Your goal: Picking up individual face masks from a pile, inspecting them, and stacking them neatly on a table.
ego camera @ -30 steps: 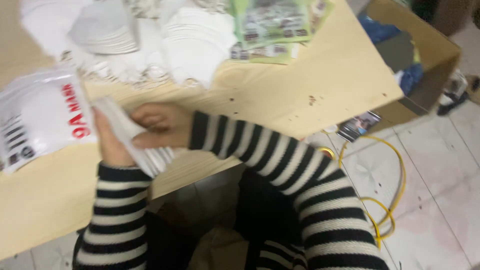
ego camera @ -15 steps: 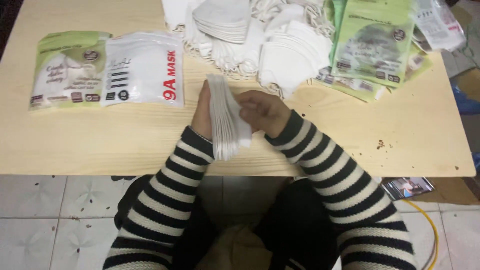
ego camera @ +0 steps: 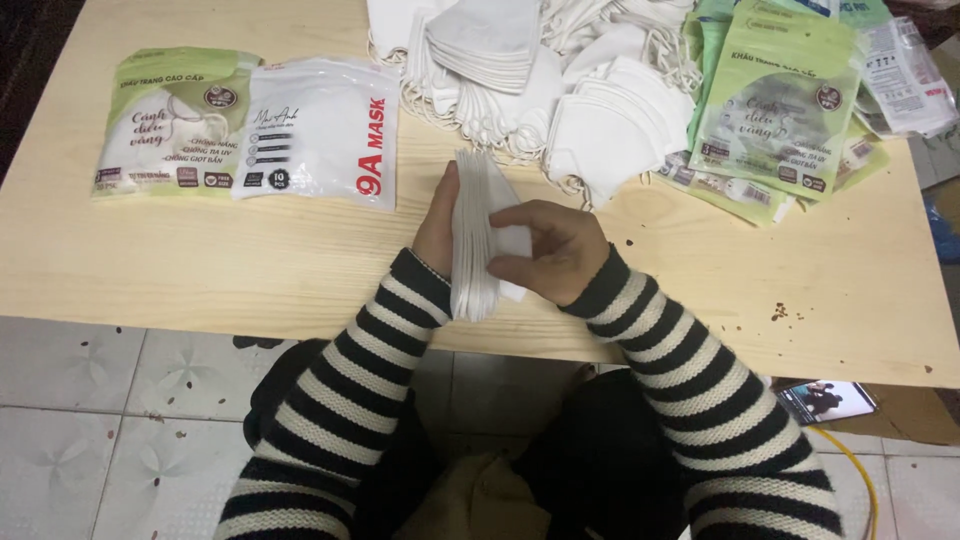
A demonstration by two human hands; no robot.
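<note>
Both hands gripped a stack of white masks (ego camera: 478, 235) upright at table's (ego camera: 250, 270) near edge: left hand (ego camera: 438, 215) behind, right hand (ego camera: 550, 250) pinching front. Loose mask pile (ego camera: 560, 80) far, white packet (ego camera: 315, 130) far-left, green packets (ego camera: 780, 110) far-right.

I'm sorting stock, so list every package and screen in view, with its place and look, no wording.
Green pouch: table's far left, flat, rectangular, green and white.
White pouch: overlapping it on the right, flat, white with red and black print.
Stack of green pouches: far right, fanned.
Clear packet: right edge, see-through.
Phone: under the table's right edge, screen lit.
</note>
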